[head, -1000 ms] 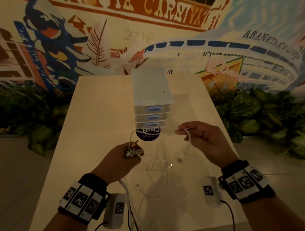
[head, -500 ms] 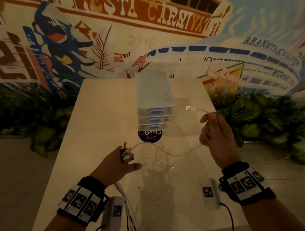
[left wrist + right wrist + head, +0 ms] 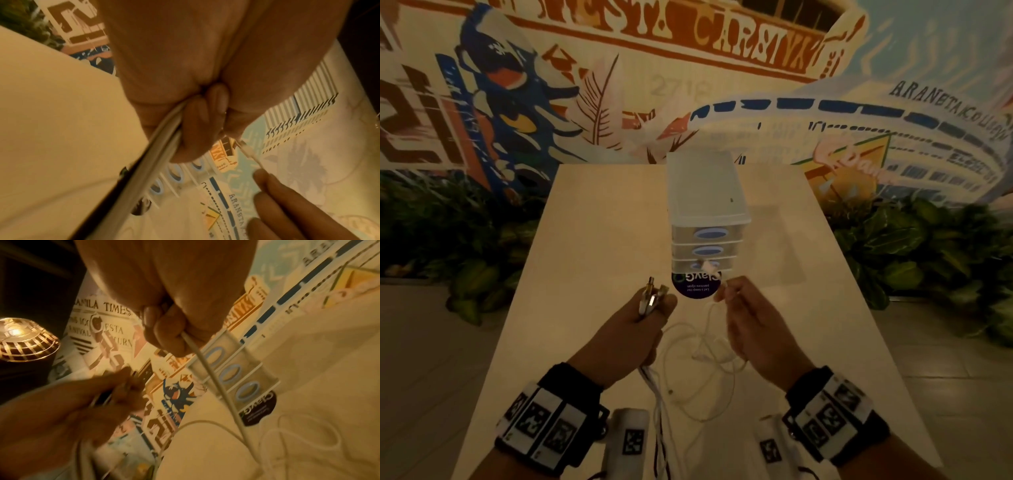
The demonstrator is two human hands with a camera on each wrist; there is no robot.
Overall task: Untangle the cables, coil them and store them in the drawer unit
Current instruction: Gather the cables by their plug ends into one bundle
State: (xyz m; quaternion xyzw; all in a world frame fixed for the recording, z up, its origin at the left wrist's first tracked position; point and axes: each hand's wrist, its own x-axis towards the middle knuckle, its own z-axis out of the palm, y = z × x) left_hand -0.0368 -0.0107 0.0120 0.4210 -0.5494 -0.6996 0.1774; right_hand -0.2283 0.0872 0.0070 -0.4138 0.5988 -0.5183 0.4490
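White cable (image 3: 708, 318) pinched between right fingers (image 3: 722, 291)

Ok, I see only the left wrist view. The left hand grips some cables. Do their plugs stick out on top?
Observer: Yes. In the head view the plugs of the cables stick up out of the left hand.
Operator: And does the right hand hold something?
Observer: The right hand pinches a white cable near its plug end.
Operator: Is the rest of it coiled?
Observer: No. It lies in loose loops on the table.
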